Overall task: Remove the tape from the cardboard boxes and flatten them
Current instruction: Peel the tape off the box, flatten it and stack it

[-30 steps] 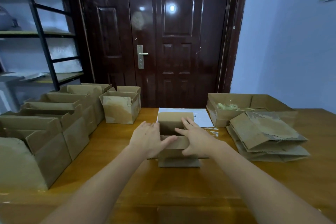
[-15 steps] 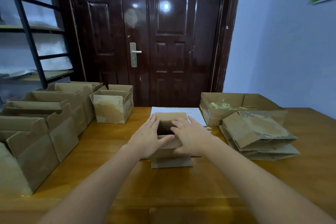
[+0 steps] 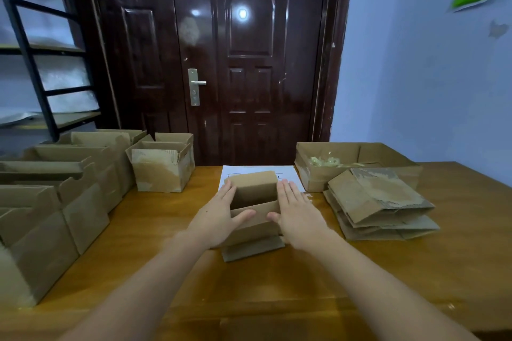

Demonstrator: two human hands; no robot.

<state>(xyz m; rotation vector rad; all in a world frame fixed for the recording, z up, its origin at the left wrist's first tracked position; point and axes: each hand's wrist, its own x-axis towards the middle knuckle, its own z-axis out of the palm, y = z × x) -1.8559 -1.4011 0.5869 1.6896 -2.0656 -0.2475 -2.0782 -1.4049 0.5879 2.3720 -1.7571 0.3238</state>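
Pressing flat palms against both sides of small open cardboard box [image 3: 253,210], mid-surface [image 3: 171,232]: left hand [image 3: 217,220] on left wall, right hand [image 3: 297,217] on right wall, fingers straight, thumbs lying on near wall. Standing partly on white sheet [image 3: 257,170]; printed marks unreadable. Lying right: flattened boxes [image 3: 379,202], before tray box [image 3: 357,155] holding tape scraps [image 3: 325,161]. Standing left: untreated open boxes [image 3: 162,165].

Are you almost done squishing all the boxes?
Not yet. Done: a pile of flattened boxes lies on the right of the table, with peeled tape in the open tray box behind it. In hand: the left hand and right hand press the sides of one small open box. Left: a row of standing boxes on the left.
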